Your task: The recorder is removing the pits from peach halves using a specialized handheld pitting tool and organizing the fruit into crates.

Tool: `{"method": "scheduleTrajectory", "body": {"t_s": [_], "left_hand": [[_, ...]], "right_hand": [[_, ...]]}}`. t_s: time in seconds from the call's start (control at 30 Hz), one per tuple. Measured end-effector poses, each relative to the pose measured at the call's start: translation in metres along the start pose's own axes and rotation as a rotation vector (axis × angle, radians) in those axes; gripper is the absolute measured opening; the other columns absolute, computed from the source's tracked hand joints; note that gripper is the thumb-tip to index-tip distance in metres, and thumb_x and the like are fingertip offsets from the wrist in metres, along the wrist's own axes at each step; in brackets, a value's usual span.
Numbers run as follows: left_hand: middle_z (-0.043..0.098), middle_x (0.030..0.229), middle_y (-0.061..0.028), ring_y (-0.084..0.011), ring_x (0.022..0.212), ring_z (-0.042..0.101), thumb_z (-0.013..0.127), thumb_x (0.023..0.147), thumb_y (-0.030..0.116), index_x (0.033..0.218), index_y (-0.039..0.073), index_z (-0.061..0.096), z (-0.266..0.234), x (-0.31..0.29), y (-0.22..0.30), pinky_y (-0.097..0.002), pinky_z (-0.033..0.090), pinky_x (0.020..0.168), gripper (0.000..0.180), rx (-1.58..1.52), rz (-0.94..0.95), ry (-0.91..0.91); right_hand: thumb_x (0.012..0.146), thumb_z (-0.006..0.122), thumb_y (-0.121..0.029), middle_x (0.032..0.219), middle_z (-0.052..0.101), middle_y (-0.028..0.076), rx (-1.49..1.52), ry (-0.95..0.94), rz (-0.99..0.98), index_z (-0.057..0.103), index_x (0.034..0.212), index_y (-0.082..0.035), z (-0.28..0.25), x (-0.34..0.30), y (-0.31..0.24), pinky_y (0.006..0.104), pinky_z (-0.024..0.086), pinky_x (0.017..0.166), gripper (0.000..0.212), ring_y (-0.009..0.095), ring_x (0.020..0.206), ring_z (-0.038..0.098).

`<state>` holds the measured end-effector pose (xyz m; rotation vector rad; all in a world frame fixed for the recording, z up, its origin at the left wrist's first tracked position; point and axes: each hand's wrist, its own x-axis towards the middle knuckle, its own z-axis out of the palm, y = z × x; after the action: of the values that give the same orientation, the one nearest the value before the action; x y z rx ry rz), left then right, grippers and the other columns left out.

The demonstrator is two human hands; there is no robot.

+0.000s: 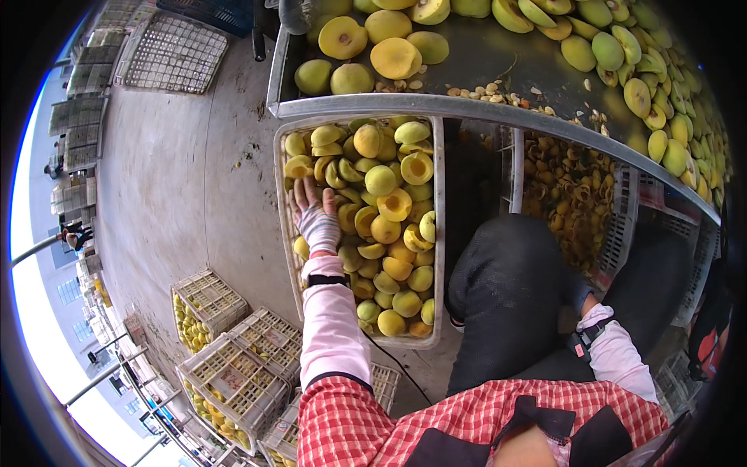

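A white plastic crate (pixel 439 233) is heaped with yellow-green peaches (pixel 380 180), many of them cut in half with hollows where the pits were. At its left side, my left hand (pixel 317 224), in a striped fingerless covering, lies palm down on the fruit. Its fingers are stretched out and slightly apart, and no fruit is gripped. My right hand (pixel 576 294) is down by my lap, partly hidden beside my dark trouser legs (pixel 506 288). Its fingers do not show.
A metal-edged table (pixel 498 103) spans the top, bearing peaches and scattered pits (pixel 490 92). Beneath it, another crate (pixel 620 222) holds brownish-yellow halves. Stacked crates of fruit (pixel 233 373) stand at lower left. An upturned crate (pixel 173 51) lies far left. A dark cable (pixel 397 362) runs near my crate.
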<state>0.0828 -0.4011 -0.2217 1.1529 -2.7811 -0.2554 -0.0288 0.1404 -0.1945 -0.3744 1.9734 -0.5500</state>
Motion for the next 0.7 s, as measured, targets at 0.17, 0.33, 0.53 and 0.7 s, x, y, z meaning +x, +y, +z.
{"method": "scheduleTrajectory", "body": {"t_s": [0.17, 0.33, 0.53, 0.7], "left_hand": [[0.023, 0.153, -0.0094, -0.0342, 0.138, 0.023, 0.040, 0.094, 0.052, 0.146, 0.014, 0.029, 0.001, 0.016, -0.022, -0.0475, 0.023, 0.111, 0.066, 0.100, 0.052, -0.097], [0.035, 0.146, -0.0152, -0.0371, 0.131, 0.035, 0.044, 0.095, 0.047, 0.142, 0.008, 0.035, -0.018, 0.019, 0.063, -0.0449, 0.029, 0.108, 0.062, -0.234, 0.173, 0.193], [0.028, 0.150, -0.0112, -0.0326, 0.139, 0.023, 0.041, 0.092, 0.048, 0.144, 0.011, 0.034, 0.020, -0.008, 0.066, -0.0466, 0.019, 0.113, 0.064, 0.116, 0.344, 0.107], [0.037, 0.145, -0.0130, -0.0334, 0.133, 0.032, 0.048, 0.092, 0.047, 0.141, 0.010, 0.038, -0.012, -0.019, 0.075, -0.0441, 0.025, 0.109, 0.062, -0.210, 0.267, -0.009]], "right_hand": [[0.090, 0.054, -0.028, 0.118, 0.058, 0.024, 0.001, 0.121, -0.162, 0.050, 0.126, -0.003, 0.033, 0.026, 0.073, 0.0422, 0.044, 0.091, 0.044, 0.040, 0.108, 0.056], [0.091, 0.051, -0.035, 0.118, 0.058, 0.026, -0.066, 0.119, -0.030, 0.051, 0.123, -0.003, 0.023, 0.017, 0.065, 0.0434, 0.044, 0.090, 0.045, 0.041, 0.109, 0.055], [0.092, 0.050, -0.035, 0.117, 0.059, 0.025, -0.136, 0.056, -0.127, 0.047, 0.126, -0.002, 0.014, 0.017, 0.030, 0.0438, 0.044, 0.090, 0.048, 0.041, 0.109, 0.055], [0.091, 0.051, -0.034, 0.118, 0.059, 0.024, -0.094, 0.120, -0.116, 0.051, 0.123, -0.002, -0.003, 0.007, 0.011, 0.0433, 0.045, 0.090, 0.045, 0.040, 0.110, 0.056]]}}
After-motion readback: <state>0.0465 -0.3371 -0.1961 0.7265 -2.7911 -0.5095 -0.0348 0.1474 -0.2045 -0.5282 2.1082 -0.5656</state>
